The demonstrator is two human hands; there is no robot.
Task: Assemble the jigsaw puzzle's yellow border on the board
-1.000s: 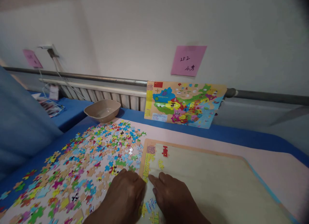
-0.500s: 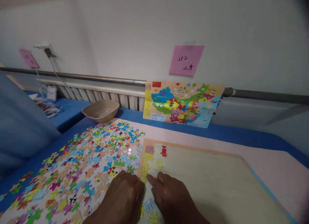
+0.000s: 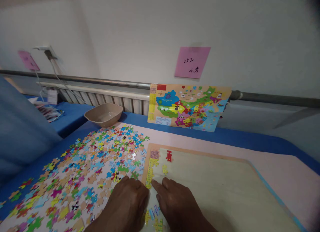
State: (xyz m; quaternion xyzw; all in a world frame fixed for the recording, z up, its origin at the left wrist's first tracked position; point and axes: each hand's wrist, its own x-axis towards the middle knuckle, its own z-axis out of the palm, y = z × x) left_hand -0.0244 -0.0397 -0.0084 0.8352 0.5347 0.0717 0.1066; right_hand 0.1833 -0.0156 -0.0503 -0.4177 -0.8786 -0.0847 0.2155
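Left hand [image 3: 128, 202] lies knuckles-up, its grasp hidden; right hand [image 3: 178, 205], loose and empty, forefinger on the puzzle board's [image 3: 225, 192] yellow strip [image 3: 150, 170].

On the counter [image 3: 250, 140] the puzzle board [image 3: 220, 195] lies right, with the loose pieces [image 3: 85, 168] spread to its left. Behind the pieces sits a bowl [image 3: 103, 114]. Right of the bowl a map sheet [image 3: 187, 107] leans at the wall [image 3: 140, 35], below a note [image 3: 192, 62]. The left hand [image 3: 126, 205] and right hand [image 3: 178, 207] rest side by side at the board's near left edge
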